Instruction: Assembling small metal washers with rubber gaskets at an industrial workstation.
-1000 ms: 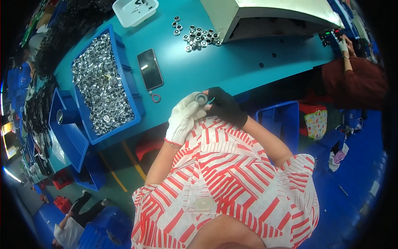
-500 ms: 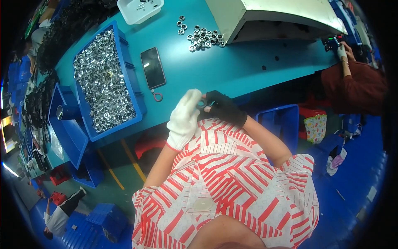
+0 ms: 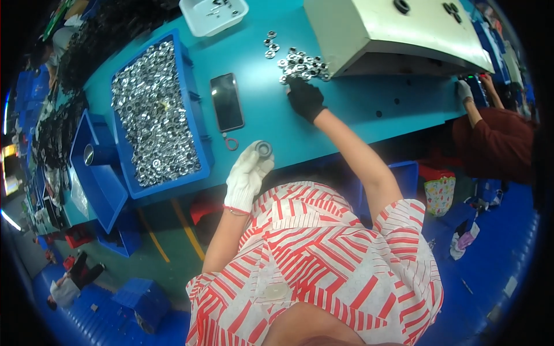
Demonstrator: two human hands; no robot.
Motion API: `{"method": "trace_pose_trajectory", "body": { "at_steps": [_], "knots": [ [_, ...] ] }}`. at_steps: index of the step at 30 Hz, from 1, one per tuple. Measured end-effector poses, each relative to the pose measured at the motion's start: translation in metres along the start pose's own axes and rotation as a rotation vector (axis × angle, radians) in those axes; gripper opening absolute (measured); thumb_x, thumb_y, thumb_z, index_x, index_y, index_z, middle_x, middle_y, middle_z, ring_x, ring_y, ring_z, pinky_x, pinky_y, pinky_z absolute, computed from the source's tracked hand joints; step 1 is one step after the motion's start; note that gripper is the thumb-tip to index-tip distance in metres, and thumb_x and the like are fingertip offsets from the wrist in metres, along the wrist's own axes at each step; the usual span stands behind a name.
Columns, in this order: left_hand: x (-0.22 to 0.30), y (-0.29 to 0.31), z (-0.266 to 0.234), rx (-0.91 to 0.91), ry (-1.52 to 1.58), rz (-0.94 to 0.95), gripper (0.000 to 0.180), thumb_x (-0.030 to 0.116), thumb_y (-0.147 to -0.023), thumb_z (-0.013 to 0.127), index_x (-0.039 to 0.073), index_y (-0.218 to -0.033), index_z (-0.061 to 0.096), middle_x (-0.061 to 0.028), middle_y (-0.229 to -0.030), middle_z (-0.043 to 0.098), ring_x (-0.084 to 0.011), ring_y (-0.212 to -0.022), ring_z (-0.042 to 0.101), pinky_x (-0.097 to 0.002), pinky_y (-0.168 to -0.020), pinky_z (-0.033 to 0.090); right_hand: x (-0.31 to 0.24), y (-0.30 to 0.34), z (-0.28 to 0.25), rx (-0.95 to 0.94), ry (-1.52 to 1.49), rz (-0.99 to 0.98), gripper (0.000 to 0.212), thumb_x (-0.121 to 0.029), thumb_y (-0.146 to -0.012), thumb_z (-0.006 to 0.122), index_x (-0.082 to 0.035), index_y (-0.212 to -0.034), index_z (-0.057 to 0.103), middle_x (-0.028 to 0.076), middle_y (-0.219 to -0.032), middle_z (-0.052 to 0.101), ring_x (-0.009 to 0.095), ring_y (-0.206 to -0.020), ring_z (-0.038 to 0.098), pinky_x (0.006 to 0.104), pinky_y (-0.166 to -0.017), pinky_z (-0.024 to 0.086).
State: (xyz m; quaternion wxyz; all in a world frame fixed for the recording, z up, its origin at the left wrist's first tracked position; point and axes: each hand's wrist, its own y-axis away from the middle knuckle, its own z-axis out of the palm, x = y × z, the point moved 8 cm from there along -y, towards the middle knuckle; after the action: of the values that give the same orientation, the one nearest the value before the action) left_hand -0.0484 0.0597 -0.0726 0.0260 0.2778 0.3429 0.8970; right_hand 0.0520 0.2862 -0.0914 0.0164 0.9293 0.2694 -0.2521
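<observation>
My left hand (image 3: 249, 174), in a white glove, holds a small grey metal ring (image 3: 264, 150) with a dark centre, above the near edge of the table. My right hand (image 3: 306, 99), in a black glove, reaches out to the near edge of a loose pile of shiny round metal parts (image 3: 300, 64). Its fingertips are at the pile, but the glove hides what they grip, if anything. Left of the pile, a phone (image 3: 227, 102) lies on the table with a pinkish ring strap (image 3: 231, 143) close to my left hand.
A blue bin (image 3: 203, 163) full of shiny metal parts stands at the left, beside another blue bin (image 3: 101, 193) holding a dark cup (image 3: 96, 155). A white tray (image 3: 214, 26) sits at the back. Right of the pile stands a cream metal housing (image 3: 346, 34). A co-worker (image 3: 490, 135) works at the far right.
My hands have come apart. The right one has moved forward to the pile; the left has shifted slightly left and down with the metal ring, which now shows clearly.
</observation>
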Motion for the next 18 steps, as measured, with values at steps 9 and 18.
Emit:
{"method": "trace_pose_trajectory", "body": {
  "at_steps": [9,18],
  "knots": [
    [0.02,0.007,-0.003,-0.098,0.1,0.047,0.036,0.017,-0.085,0.065,0.005,-0.116,0.054,-0.007,-0.103,0.061,-0.0205,-0.091,0.06,-0.033,-0.079,0.052,-0.018,0.004,0.013,-0.111,0.169,-0.151,0.008,-0.017,-0.083,0.051,-0.013,-0.089,0.056,0.01,-0.084,0.058,0.029,-0.075,0.062,0.0435,-0.059,0.049],
    [0.006,0.002,0.016,-0.177,0.138,-0.014,0.025,0.004,-0.087,0.059,0.002,-0.112,0.058,-0.0104,-0.102,0.062,-0.0205,-0.089,0.063,-0.0315,-0.075,0.056,-0.006,0.066,0.0,-0.116,-0.505,0.053,0.031,-0.016,-0.075,0.068,-0.009,-0.105,0.061,0.009,-0.1,0.064,0.025,-0.088,0.064,0.0343,-0.076,0.051]
  ]
}}
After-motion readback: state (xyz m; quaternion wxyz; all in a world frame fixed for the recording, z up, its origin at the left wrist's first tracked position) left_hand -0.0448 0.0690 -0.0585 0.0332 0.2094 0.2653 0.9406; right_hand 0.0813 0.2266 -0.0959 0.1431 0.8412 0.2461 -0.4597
